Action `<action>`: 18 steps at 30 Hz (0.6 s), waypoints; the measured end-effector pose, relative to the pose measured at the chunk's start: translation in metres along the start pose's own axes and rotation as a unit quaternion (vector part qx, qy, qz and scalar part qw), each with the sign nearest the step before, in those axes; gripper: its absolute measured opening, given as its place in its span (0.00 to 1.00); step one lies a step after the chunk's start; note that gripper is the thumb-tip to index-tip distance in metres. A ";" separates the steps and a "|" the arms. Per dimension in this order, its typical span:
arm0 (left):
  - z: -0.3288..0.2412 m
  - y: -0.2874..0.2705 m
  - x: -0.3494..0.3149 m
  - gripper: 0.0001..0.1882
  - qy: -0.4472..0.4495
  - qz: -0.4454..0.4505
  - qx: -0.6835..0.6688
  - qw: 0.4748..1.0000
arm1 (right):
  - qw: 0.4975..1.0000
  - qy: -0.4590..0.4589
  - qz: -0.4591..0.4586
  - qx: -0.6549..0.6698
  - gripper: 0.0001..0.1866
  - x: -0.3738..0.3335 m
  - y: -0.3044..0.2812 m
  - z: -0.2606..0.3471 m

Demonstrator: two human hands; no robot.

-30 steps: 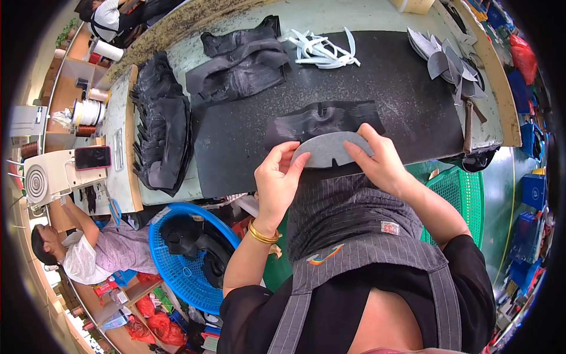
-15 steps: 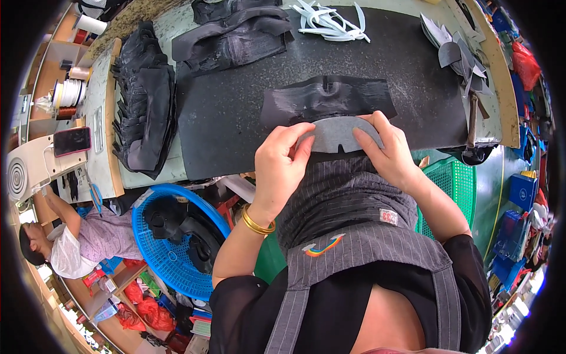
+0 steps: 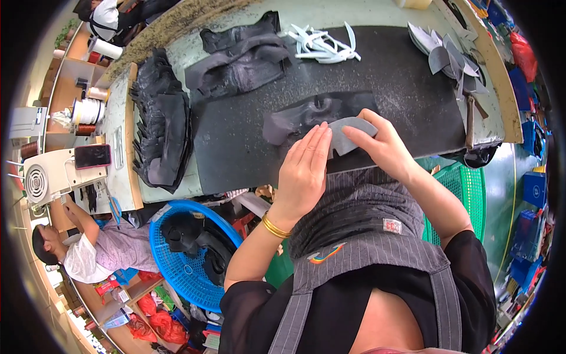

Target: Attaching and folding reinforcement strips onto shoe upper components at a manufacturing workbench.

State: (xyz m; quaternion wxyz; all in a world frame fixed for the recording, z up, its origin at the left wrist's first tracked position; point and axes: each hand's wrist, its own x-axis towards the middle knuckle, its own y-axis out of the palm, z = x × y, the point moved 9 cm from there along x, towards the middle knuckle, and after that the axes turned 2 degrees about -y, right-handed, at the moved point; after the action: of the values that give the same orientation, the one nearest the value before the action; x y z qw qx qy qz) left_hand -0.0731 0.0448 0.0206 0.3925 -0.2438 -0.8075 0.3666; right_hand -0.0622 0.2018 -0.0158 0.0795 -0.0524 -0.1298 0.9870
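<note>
My right hand (image 3: 386,146) pinches a grey curved fabric-like piece (image 3: 352,134), thumb on its upper face. My left hand (image 3: 305,177) lies with fingers stretched and side by side along the piece's left end, covering that end and its notch in part. Just beyond my hands, a black molded panel (image 3: 295,116) rests on the black work mat (image 3: 236,156). The grey piece overlaps the panel's near edge in this view; whether they touch I cannot tell.
Black panels (image 3: 239,68) lie at the back, with a stacked row (image 3: 171,133) on the left. White strips (image 3: 324,47), grey cut pieces (image 3: 451,62) and a hammer (image 3: 470,121) lie further off. A blue basket (image 3: 158,248) and green basket (image 3: 476,189) flank me. A person (image 3: 88,253) sits left.
My left hand has gone from pinching the grey piece's left end to lying flat-fingered over it. The piece is now tilted, right end higher. The whole view has shifted slightly.
</note>
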 end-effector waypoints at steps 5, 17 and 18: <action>-0.001 -0.001 0.018 0.27 -0.046 -0.062 0.009 0.997 | 0.905 -0.300 -0.032 -0.301 0.28 -0.023 0.020 0.046; -0.006 0.004 0.005 0.21 0.060 0.009 -0.042 0.997 | 0.753 -0.508 0.075 -0.412 0.15 -0.044 0.030 0.053; -0.010 0.005 0.005 0.20 0.090 0.055 -0.018 0.994 | 0.766 -0.499 0.093 -0.396 0.15 -0.043 0.027 0.053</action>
State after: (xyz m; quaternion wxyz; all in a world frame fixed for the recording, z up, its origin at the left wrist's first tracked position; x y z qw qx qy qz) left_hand -0.0670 0.0550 0.0232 0.4388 -0.3268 -0.7608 0.3491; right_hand -0.0301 0.1556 0.0321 -0.1162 0.4086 -0.5246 0.7378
